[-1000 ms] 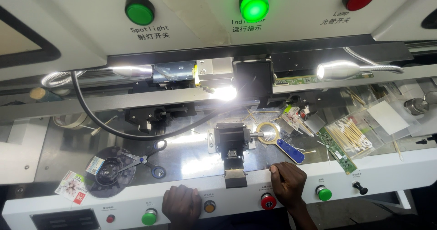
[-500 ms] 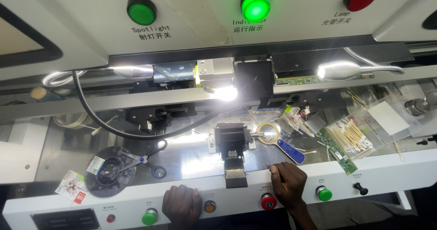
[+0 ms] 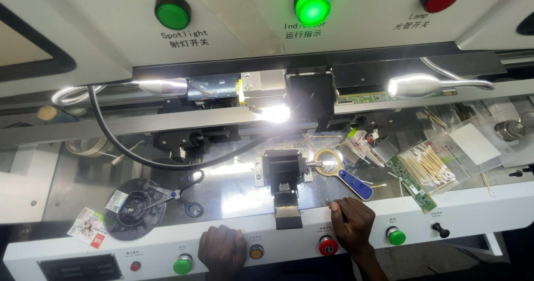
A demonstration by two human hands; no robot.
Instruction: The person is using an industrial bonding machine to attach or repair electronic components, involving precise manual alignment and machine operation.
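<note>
A white bench machine fills the view, seen from above, with three round lamps along its top panel. The landmark is the small black fixture block at the middle of the shiny work deck, lit by a bright spotlight from behind.

Straight in front of the block, a narrow dark carrier plate runs from the block toward the person, its long axis pointing front to back, its near end overhanging the white front rail.

Right of the block lies a magnifying glass with a blue handle, angled away to the right. Further right sits a clear bag of cotton swabs. Left of the block, well apart, a pair of blue-handled scissors rests on a black disc.

The right hand rests on the front rail just right of the plate, fingers curled over the rail edge, holding nothing. It is the nearer hand; the plate lies to its left.

The left hand sits lower, on the button panel in front and left of the block, fingers loosely bent, palm down, empty, between a green button and a yellow one.
</note>
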